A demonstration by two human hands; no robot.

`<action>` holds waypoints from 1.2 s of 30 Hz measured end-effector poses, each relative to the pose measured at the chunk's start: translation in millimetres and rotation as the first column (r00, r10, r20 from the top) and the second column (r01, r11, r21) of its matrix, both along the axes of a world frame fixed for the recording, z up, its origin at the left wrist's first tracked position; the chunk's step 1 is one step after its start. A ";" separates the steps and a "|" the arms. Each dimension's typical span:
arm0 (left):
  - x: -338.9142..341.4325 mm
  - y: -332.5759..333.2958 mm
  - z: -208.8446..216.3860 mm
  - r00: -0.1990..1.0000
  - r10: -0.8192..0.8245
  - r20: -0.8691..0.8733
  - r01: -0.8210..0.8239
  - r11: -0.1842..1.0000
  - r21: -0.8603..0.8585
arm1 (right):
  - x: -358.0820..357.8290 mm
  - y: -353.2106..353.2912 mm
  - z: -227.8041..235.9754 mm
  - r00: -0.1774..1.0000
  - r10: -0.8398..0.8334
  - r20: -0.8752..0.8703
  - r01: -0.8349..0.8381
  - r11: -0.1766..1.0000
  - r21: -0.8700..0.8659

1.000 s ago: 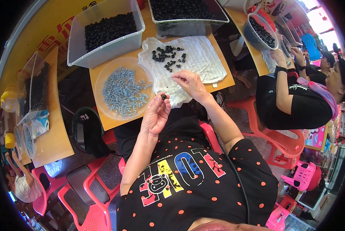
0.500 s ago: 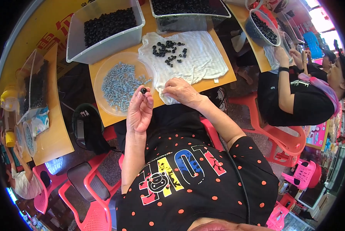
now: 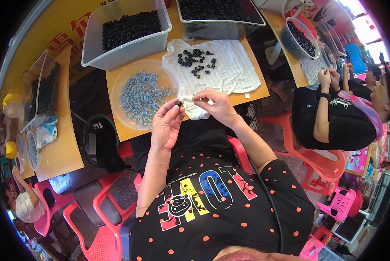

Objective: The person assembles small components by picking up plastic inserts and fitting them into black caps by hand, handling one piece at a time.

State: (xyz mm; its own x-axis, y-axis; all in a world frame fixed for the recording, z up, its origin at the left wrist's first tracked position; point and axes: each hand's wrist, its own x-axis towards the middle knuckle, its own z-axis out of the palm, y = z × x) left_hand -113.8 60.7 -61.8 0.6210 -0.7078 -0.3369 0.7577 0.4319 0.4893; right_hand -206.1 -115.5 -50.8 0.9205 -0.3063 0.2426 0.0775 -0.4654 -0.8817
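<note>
A crowded workshop with red plastic chairs (image 3: 103,226) surrounds an orange surface (image 3: 116,82) in the upper middle of the frame. The left hand (image 3: 166,124) pinches a small black bead (image 3: 178,103) at its fingertips; the right hand (image 3: 214,104), just beside it, is closed as if on something too small to make out. Above them a white cloth (image 3: 229,69) bears a loose cluster of black beads (image 3: 197,57), and a clear dish of pale blue screws (image 3: 140,93) lies left of it. Judging by the full bins (image 3: 125,28) behind, much remains.
</note>
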 end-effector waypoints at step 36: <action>-14.1 -16.6 -18.1 0.867 -0.212 -0.450 0.168 0.976 -0.136 | 34.7 -45.9 -39.8 0.966 -0.258 -0.016 0.243 0.927 -0.288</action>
State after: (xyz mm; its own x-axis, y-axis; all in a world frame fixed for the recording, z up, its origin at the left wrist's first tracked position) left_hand -127.9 44.1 -79.9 0.2617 -0.8371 -0.4803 0.9590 0.2815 0.0320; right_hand -171.4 -161.4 -90.6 0.8365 -0.4548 0.3056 -0.1165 -0.6927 -0.7118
